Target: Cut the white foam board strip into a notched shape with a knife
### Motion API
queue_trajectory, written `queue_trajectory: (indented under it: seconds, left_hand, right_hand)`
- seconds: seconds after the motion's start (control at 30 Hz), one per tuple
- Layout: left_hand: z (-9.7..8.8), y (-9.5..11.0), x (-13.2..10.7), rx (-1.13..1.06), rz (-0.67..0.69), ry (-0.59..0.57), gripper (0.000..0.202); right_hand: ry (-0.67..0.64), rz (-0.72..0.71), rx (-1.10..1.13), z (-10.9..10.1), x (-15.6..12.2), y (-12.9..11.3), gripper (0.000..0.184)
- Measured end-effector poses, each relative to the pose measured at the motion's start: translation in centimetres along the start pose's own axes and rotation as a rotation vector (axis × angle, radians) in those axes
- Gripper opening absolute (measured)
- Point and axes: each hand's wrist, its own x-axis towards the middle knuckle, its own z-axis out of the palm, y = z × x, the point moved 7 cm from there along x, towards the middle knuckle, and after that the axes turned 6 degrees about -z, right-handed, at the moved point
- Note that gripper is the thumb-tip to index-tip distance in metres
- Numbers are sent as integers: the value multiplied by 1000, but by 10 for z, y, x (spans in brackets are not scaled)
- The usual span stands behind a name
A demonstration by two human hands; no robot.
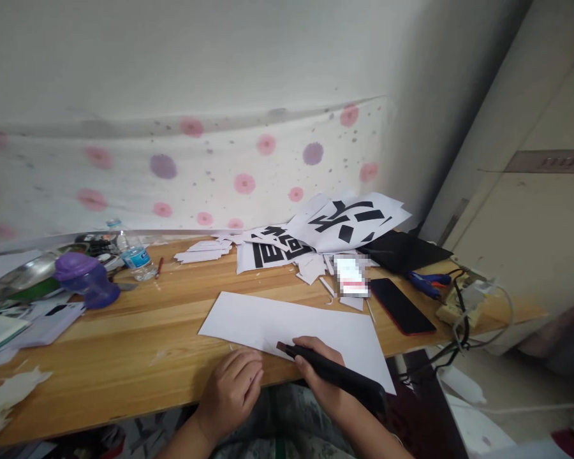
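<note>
A blank white sheet of paper (287, 325) lies on the wooden table (143, 331) near its front edge. My right hand (318, 370) is closed round a thick black marker (335, 373), whose tip rests at the sheet's near edge. My left hand (232, 389) lies on the table just left of the marker, fingers curled loosely, holding nothing, its fingertips close to the paper's edge.
Printed sheets with bold black strokes (344, 223) and paper scraps pile up at the back. A black phone (402, 306), a power strip with cables (459, 303), a water bottle (134, 252), a purple cup (83, 277) and a metal bowl (19, 277) stand around.
</note>
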Motion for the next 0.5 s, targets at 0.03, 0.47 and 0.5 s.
queue_trajectory:
  seconds: [0.03, 0.47, 0.5]
  left_hand:
    - [1, 0, -1, 1, 2, -2, 19]
    - [7, -1, -4, 28, -1, 17, 17]
    - [7, -1, -4, 30, 2, 21, 18]
  right_hand:
    - [17, 8, 0, 0, 0, 1, 25]
    - [70, 80, 13, -1, 0, 7, 29]
    - [90, 90, 24, -2, 0, 7, 29]
